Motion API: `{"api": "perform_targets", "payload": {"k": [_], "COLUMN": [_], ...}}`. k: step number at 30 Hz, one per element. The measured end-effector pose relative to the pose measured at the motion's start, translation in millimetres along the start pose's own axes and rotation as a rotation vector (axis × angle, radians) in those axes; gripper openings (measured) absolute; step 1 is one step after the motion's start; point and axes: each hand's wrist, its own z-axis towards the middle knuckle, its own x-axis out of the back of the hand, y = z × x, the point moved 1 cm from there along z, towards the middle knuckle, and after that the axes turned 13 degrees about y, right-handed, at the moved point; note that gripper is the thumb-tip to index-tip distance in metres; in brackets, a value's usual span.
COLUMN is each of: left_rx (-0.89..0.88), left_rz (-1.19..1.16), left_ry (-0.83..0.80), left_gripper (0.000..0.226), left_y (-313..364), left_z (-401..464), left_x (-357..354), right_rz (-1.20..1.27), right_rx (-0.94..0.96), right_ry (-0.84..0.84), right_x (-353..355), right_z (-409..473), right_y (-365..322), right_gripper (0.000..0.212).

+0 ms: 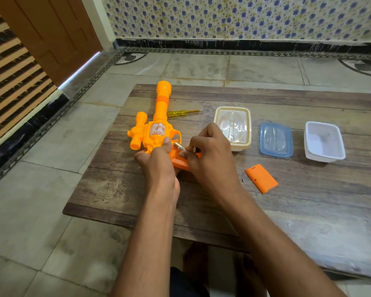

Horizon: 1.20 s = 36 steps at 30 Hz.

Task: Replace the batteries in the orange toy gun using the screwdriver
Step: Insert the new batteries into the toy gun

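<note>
The orange toy gun (156,127) lies on the wooden board (308,200), barrel pointing away from me. My left hand (159,159) grips its handle from the left, thumb up by the trigger. My right hand (210,151) pinches a battery (179,146) with a gold end, held tilted over the open handle compartment. Its orange battery cover (261,178) lies on the board to the right, with a small dark screw (243,180) beside it. The yellow screwdriver (183,112) rests behind the gun, tip to the right.
To the right stand a cream tub closed with a clear lid (234,127), a loose blue-rimmed lid (276,139) and an open white tub (323,142). The board lies on a tiled floor. A brown door (51,35) is at the far left.
</note>
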Motion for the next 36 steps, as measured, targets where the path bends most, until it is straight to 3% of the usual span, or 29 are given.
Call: {"api": "perform_targets", "payload": {"k": [12, 17, 21, 24, 32, 36], "left_rx": [0.005, 0.018, 0.015, 0.02, 0.01, -0.027], "left_rz": [0.038, 0.012, 0.023, 0.019, -0.005, 0.023], "left_ry": [0.004, 0.004, 0.005, 0.024, 0.084, 0.107], "left_gripper": [0.051, 0.045, 0.042, 0.04, 0.034, 0.033], "left_y": [2, 5, 4, 3, 1, 0], "left_z": [-3, -5, -4, -3, -5, -6], "left_x": [1, -2, -2, -2, -5, -5], "right_rz": [0.001, 0.064, 0.07, 0.04, 0.009, -0.076], "right_rx": [0.114, 0.17, 0.229, 0.278, 0.391, 0.44], "right_ry": [-0.088, -0.081, -0.139, -0.183, -0.22, -0.266], "right_x": [-1, 3, 1, 3, 3, 1], "right_z": [4, 5, 4, 5, 6, 5], "right_y": [6, 4, 10, 13, 14, 18], "right_gripper": [0.008, 0.039, 0.047, 0.037, 0.044, 0.025]}}
